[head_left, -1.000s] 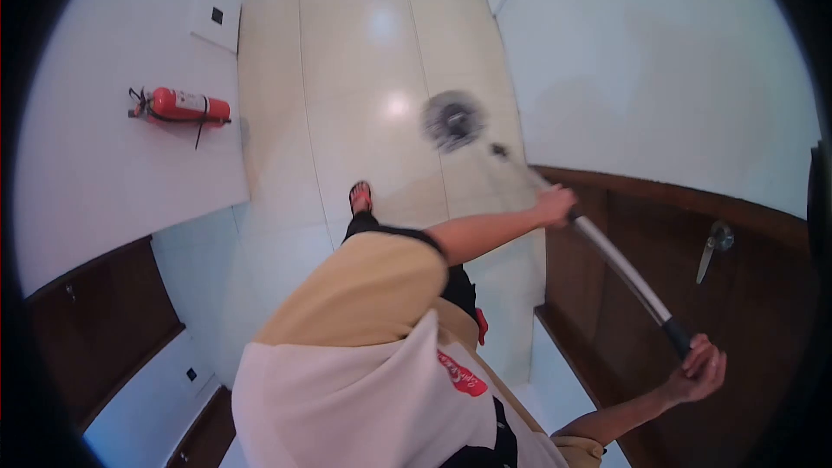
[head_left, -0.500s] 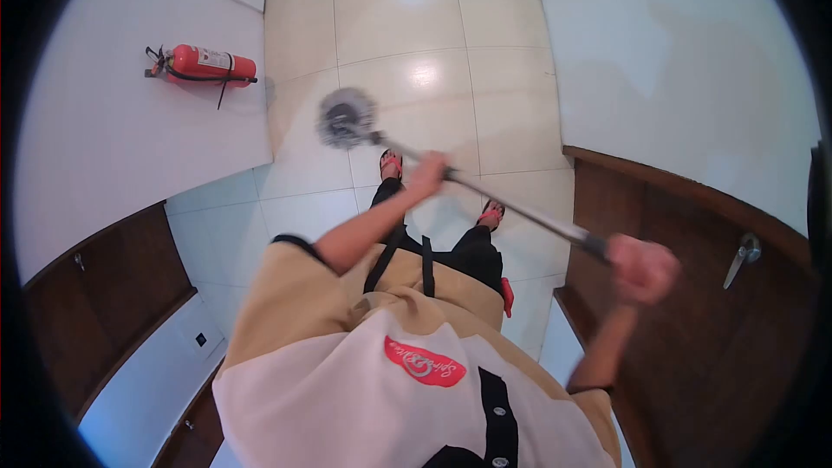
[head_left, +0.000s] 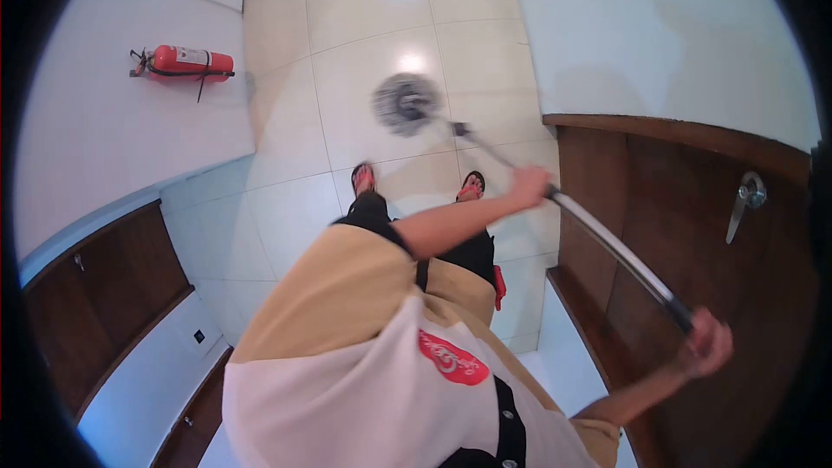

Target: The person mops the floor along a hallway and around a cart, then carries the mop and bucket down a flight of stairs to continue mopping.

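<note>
I hold a long-handled mop [head_left: 607,238] in both hands. Its grey round head [head_left: 406,104] rests on the glossy cream floor tiles ahead of my feet. My left hand [head_left: 530,185] grips the metal shaft partway down. My right hand [head_left: 706,345] is closed round the black grip at the handle's top, near the wooden door. My two feet in red sandals [head_left: 362,178] stand just behind the mop head.
A dark wooden door [head_left: 693,234] with a metal lever handle [head_left: 745,199] is on the right. A red fire extinguisher [head_left: 182,62] hangs on the white wall at left. Another wooden door [head_left: 95,312] is at lower left. Tiled corridor floor [head_left: 364,26] stretches ahead.
The mop head swung from front-left back to the right, and the handle's top end dropped lower right with my right hand. One second ago it was further right still.
</note>
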Demonstrator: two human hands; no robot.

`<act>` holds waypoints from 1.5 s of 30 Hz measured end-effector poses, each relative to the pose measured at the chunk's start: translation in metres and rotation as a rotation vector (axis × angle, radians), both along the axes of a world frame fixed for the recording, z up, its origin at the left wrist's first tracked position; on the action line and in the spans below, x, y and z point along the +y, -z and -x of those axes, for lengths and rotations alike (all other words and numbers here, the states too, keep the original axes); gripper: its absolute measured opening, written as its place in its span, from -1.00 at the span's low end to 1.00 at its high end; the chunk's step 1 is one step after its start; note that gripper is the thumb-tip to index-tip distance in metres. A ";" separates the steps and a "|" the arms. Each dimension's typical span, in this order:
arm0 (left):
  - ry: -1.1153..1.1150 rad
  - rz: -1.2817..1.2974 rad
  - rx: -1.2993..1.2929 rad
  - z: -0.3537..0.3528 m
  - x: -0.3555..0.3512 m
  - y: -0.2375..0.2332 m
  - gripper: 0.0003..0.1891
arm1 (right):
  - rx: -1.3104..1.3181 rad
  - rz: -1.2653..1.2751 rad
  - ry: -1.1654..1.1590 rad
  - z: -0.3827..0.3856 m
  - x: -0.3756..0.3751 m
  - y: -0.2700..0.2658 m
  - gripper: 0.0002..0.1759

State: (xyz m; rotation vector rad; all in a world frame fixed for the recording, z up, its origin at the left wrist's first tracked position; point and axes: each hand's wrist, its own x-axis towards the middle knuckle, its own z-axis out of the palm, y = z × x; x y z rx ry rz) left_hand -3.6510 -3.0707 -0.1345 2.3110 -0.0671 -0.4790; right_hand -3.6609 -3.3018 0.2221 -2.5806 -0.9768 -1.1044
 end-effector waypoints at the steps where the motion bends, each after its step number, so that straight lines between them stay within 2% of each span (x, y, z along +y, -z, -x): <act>1: 0.038 0.138 -0.036 -0.019 -0.024 -0.051 -0.69 | 0.222 -0.188 0.026 0.012 -0.007 -0.029 -0.78; 2: 0.078 0.170 -0.163 -0.035 -0.055 -0.056 -0.75 | 0.411 -0.401 0.063 0.024 -0.015 -0.057 -0.71; 3: 0.140 0.172 -0.174 -0.051 -0.079 -0.052 -0.75 | 0.656 -0.847 0.034 0.035 -0.007 -0.068 -0.66; 4: 0.199 0.173 -0.186 -0.063 -0.091 -0.050 -0.74 | 0.604 -0.882 0.056 0.038 0.002 -0.068 -0.66; 6: 0.181 0.231 -0.221 -0.074 -0.088 -0.048 -0.77 | 0.508 -0.954 0.095 0.037 0.021 -0.064 -0.66; 7: 0.168 0.258 -0.234 -0.068 -0.084 -0.041 -0.78 | 0.522 -1.080 0.046 0.038 0.018 -0.061 -0.66; 10: 0.075 0.324 -0.252 -0.028 -0.027 -0.052 -0.80 | 0.766 -1.252 -0.156 0.039 0.020 -0.068 -0.66; 12: 0.030 0.355 -0.207 0.023 0.035 -0.054 -0.68 | 0.654 -1.282 -0.069 0.045 0.052 -0.054 -0.67; 13: -0.020 0.306 -0.101 0.053 0.070 -0.050 -0.67 | 0.672 -1.181 -0.168 0.051 0.065 -0.036 -0.75; 14: -0.083 0.244 -0.133 0.086 0.102 -0.024 -0.70 | 0.687 -1.080 -0.268 0.056 0.079 -0.012 -0.80; 15: -0.206 0.175 -0.137 0.122 0.139 -0.007 -0.73 | 0.593 -0.636 -0.325 0.064 0.123 0.009 -0.78; 16: -0.227 0.087 -0.004 0.150 0.185 0.004 -0.75 | 0.660 -0.642 -0.337 0.076 0.147 0.034 -0.79; 17: -0.264 -0.011 0.031 0.186 0.227 0.038 -0.71 | 0.847 -0.819 -0.384 0.093 0.180 0.064 -0.80; 18: -0.425 -0.015 -0.208 0.225 0.266 0.068 -0.84 | 1.015 -0.937 -0.435 0.111 0.214 0.093 -0.80; 19: -0.466 -0.028 -0.283 0.259 0.308 0.093 -0.77 | 1.141 -0.964 -0.464 0.131 0.247 0.118 -0.79; 20: -0.476 -0.110 -0.247 0.291 0.348 0.119 -0.67 | 1.252 -0.964 -0.482 0.154 0.279 0.141 -0.79; 21: -0.498 -0.154 -0.213 0.318 0.378 0.131 -0.64 | 1.448 -1.097 -0.455 0.174 0.308 0.156 -0.81; 22: -0.522 -0.217 -0.031 0.331 0.396 0.116 -0.68 | 1.478 -0.930 -0.488 0.187 0.318 0.177 -0.82; 24: -0.535 -0.552 0.176 0.324 0.383 0.075 -0.74 | 1.530 -0.825 -0.692 0.194 0.316 0.195 -0.85; 27: -0.498 -0.389 0.051 0.301 0.319 0.130 -0.76 | 1.428 -0.932 -0.458 0.173 0.217 0.208 -0.85; 28: -0.465 -0.290 -0.006 0.277 0.267 0.117 -0.89 | 1.355 -0.959 -0.403 0.157 0.169 0.199 -0.88; 29: -0.378 -0.255 -0.013 0.249 0.211 0.131 -0.93 | 1.230 -0.921 -0.338 0.143 0.115 0.176 -0.89; 30: -0.379 -0.202 -0.188 0.224 0.143 0.122 -0.92 | 1.033 -0.775 -0.229 0.132 0.060 0.146 -0.90; 31: -0.214 -0.174 0.001 0.189 0.078 0.078 -0.92 | 0.675 -0.439 -0.101 0.128 0.007 0.106 -0.89; 32: -0.257 -0.058 -0.112 0.168 0.009 0.051 -0.90 | 0.344 -0.267 -0.107 0.128 -0.048 0.074 -0.79; 33: -0.152 -0.016 -0.110 0.144 -0.053 0.042 -0.84 | 0.010 0.145 -0.040 0.127 -0.099 0.024 -0.65; 34: -0.055 0.074 -0.084 0.119 -0.093 -0.006 -0.81 | -0.101 0.028 0.021 0.130 -0.105 -0.011 -0.85; 35: -0.003 0.159 -0.175 0.103 -0.118 -0.042 -0.75 | 0.302 -0.354 0.006 0.136 -0.099 -0.036 -0.83; 36: 0.052 0.182 -0.165 0.084 -0.141 -0.062 -0.70 | 0.583 -0.834 0.010 0.142 -0.094 -0.062 -0.70; 38: 0.163 0.222 -0.159 0.051 -0.178 -0.059 -0.71 | 0.587 -0.901 -0.040 0.142 -0.090 -0.073 -0.71; 40: 0.126 0.271 -0.202 0.040 -0.183 -0.065 -0.73 | 0.555 -0.989 -0.078 0.132 -0.088 -0.074 -0.71; 41: 0.103 0.292 -0.227 0.040 -0.176 -0.064 -0.74 | 0.610 -1.085 -0.167 0.128 -0.084 -0.076 -0.69; 43: 0.040 0.304 -0.230 0.054 -0.153 -0.066 -0.76 | 0.372 -0.917 0.041 0.122 -0.065 -0.080 -0.66; 45: -0.063 0.316 -0.296 0.085 -0.114 -0.065 -0.77 | 0.464 -0.924 -0.081 0.116 -0.040 -0.080 -0.65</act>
